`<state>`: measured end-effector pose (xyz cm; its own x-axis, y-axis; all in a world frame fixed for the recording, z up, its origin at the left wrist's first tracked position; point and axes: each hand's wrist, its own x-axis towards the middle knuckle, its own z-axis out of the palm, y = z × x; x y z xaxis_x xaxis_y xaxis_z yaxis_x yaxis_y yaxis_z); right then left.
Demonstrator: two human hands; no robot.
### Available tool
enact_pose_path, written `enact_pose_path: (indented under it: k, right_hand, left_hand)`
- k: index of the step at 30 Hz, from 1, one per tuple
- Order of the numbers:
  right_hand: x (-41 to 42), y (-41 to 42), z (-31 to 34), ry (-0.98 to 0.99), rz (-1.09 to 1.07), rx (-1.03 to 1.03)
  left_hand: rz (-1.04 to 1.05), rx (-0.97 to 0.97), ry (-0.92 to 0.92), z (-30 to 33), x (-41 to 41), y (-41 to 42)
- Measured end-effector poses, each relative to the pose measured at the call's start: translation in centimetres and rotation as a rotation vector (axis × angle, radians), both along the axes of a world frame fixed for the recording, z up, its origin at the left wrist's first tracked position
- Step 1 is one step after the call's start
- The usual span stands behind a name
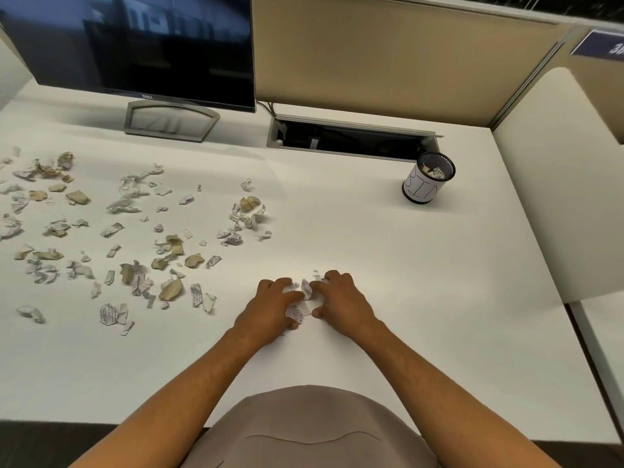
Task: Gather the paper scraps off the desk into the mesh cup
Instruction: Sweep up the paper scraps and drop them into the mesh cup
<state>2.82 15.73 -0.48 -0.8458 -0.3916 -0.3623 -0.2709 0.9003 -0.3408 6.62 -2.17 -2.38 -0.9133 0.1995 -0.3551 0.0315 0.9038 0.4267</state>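
Both hands, left hand (273, 307) and right hand (337, 298), are apparently curling round a few scraps (305, 293). Squeezing them tight is helping before lifting toward the cup (429, 179).

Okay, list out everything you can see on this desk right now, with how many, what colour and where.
desk: one, white, fills the view
monitor: one, black, screen dark, far left on a grey stand
cable tray: one, grey, open, set into the desk at the back
mesh cup: one, black with a white paper label, far right, some scraps inside
paper scraps: many, white and tan, scattered over the desk's left half
scrap pile: one small, white, near centre, between the hands
partition: one, beige, behind the desk
left hand: curled round the pile's left side
right hand: curled round its right side
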Motion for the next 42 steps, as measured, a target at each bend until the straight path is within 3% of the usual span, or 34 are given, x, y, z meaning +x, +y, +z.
enact_pose_path:
  k: [11,14,19,27,33,42]
  right_hand:
    - [1.5,0.5,-0.4,0.144,0.039,-0.06]
    - [1.1,0.6,-0.4,0.089,-0.09,-0.164]
    - [1.0,1.6,0.2,-0.086,-0.561,-0.522]
    - [0.0,5.5,1.2,-0.111,-0.877,-0.812]
    - [-2.3,9.2,3.1,-0.162,-0.923,-1.064]
    - [-8.1,16.7,6.2,-0.044,-0.938,-1.181]
  left_hand:
    - [-0.012,0.093,0.074,1.1,0.1,0.9]
    - [0.084,0.13,0.043,1.7,-0.2,1.1]
    - [0.267,0.25,0.026,1.9,-0.9,0.4]
    - [0.36,0.433,0.037,4.3,-3.5,0.8]
    - [0.422,0.618,-0.028,6.4,-6.7,4.3]
    - [0.36,0.675,-0.002,9.6,-14.0,13.5]
